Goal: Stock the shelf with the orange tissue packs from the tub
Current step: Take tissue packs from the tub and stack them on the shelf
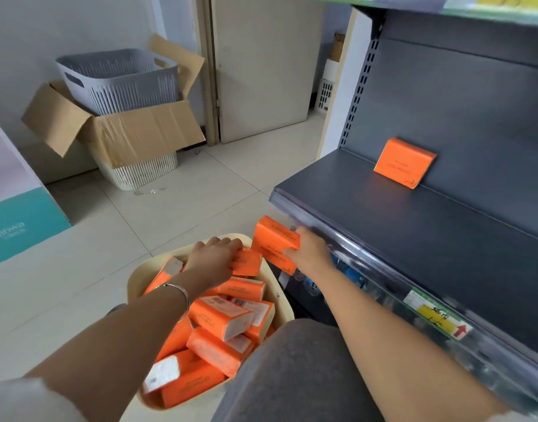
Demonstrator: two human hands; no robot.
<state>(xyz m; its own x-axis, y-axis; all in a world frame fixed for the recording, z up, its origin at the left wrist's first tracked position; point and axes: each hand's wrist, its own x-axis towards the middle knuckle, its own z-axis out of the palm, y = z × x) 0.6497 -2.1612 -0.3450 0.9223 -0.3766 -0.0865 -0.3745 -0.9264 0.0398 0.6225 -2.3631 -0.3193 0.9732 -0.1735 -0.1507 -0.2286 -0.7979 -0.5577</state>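
- Left hand [214, 257]: reaches into the tub [133, 287], fingers curled over the far edge of the top pack [247, 263]; thumb not discernible.
- Right hand [310, 254]: grips the held pack [273, 243] above the tub rim, just below the shelf [429, 226] edge; upper fingers blurred.
- Loose packs [219, 318]: piled in the tub; near rim hidden by a grey-clad knee [292, 360].
- Shelved pack [403, 162]: leans on the back panel.
- Price label [438, 319]: blurred, unreadable.

The cream tub [133, 287] holds jumbled orange tissue packs [219, 315]. One shelved pack [404, 162] leans against the back panel of the dark shelf [414, 226]. The right hand [310, 254] grips a raised pack [273, 242] beside the shelf lip. The left hand [212, 257] grips a top pack [246, 263] in the tub.
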